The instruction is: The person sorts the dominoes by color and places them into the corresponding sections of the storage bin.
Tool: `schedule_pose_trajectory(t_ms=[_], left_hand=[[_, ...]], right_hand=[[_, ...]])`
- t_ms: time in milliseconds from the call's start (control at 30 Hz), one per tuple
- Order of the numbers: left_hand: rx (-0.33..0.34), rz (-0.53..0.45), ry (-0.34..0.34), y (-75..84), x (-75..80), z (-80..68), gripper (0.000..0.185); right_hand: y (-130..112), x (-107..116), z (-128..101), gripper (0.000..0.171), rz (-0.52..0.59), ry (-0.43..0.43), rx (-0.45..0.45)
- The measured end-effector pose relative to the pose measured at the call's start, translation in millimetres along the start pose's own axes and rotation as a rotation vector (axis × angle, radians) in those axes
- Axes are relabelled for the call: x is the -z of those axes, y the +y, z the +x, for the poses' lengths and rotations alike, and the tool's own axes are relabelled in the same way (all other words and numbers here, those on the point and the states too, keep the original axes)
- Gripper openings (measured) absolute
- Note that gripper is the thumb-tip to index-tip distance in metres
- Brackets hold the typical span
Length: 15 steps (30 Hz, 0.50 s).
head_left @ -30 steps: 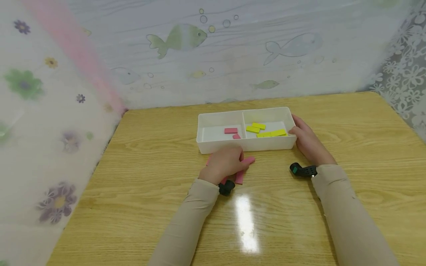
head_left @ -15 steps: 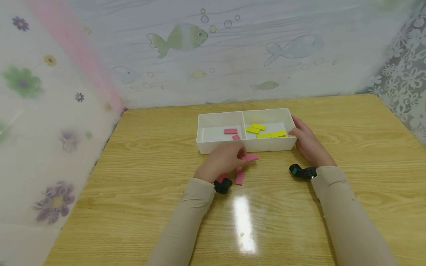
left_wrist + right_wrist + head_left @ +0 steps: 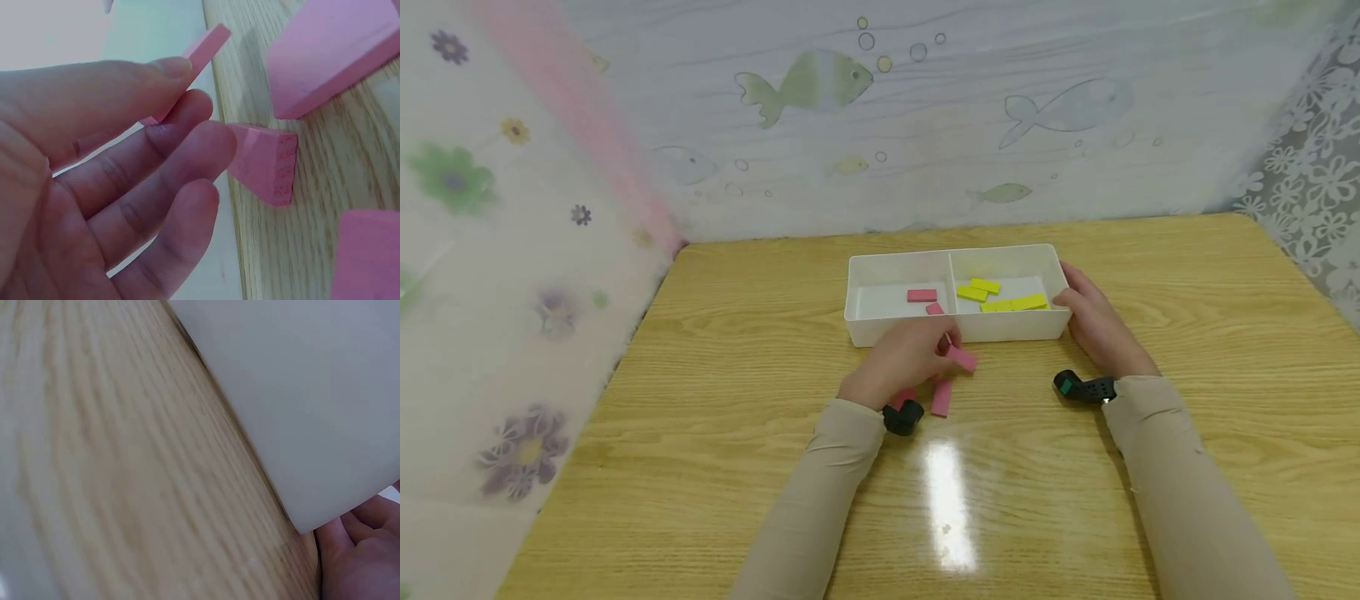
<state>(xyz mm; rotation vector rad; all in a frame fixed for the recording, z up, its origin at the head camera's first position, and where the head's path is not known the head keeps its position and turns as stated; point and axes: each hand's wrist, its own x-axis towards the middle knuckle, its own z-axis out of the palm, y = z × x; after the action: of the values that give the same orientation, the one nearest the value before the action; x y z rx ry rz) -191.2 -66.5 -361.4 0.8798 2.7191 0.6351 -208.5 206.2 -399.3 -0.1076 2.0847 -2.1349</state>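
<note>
On the tabletop, just in front of the white tray, we see our left hand pinching a pink block between thumb and fingers. Only the left wrist view shows that pinch up close, with more pink blocks lying beneath. From the head view, another pink block lies near the wrist. Our right hand rests against the tray's right end, fingers relaxed; its wrist view is blurred and mostly filled by the tray wall. Yellow blocks fill the right compartment, pink ones the left.
</note>
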Motion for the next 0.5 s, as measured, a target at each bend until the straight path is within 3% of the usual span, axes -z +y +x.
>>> schedule_pose_trajectory(t_ms=[500], left_hand=[[-0.055,-0.037,-0.021,-6.2,3.1,-2.3,0.014]], right_hand=[[-0.8,-0.6,-1.2,0.063,0.017,-0.004,-0.002]])
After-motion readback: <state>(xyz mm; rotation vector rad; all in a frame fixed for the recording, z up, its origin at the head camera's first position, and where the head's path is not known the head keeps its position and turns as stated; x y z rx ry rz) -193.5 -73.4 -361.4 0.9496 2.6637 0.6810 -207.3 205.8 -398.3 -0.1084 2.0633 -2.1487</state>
